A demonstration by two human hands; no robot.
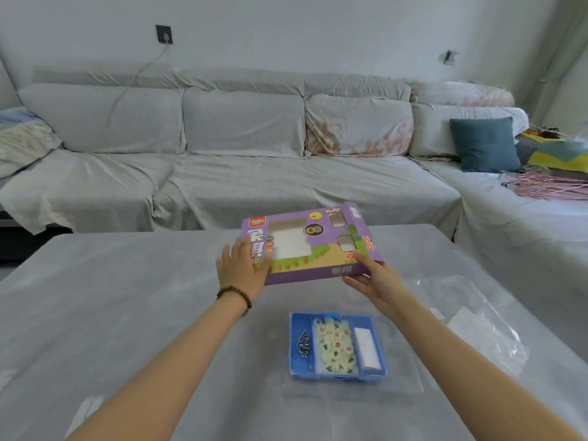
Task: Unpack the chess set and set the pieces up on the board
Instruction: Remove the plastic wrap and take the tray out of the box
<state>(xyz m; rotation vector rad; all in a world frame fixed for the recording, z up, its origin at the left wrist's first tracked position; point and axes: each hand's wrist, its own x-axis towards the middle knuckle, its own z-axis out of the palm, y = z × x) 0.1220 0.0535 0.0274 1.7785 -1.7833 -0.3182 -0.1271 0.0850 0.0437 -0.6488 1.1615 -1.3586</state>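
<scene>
Two hands on box at far side of table: left hand laid flat on top, fingers straight; near corner pinched by right hand. Tray already out, set nearer; pieces kept in middle compartment. Board not seen; set-up judged not begun.

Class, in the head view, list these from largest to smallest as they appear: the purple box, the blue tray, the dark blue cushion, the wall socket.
1. purple box
2. blue tray
3. dark blue cushion
4. wall socket
The cushion and socket sit far from the camera, so they look smaller than they are.
</scene>
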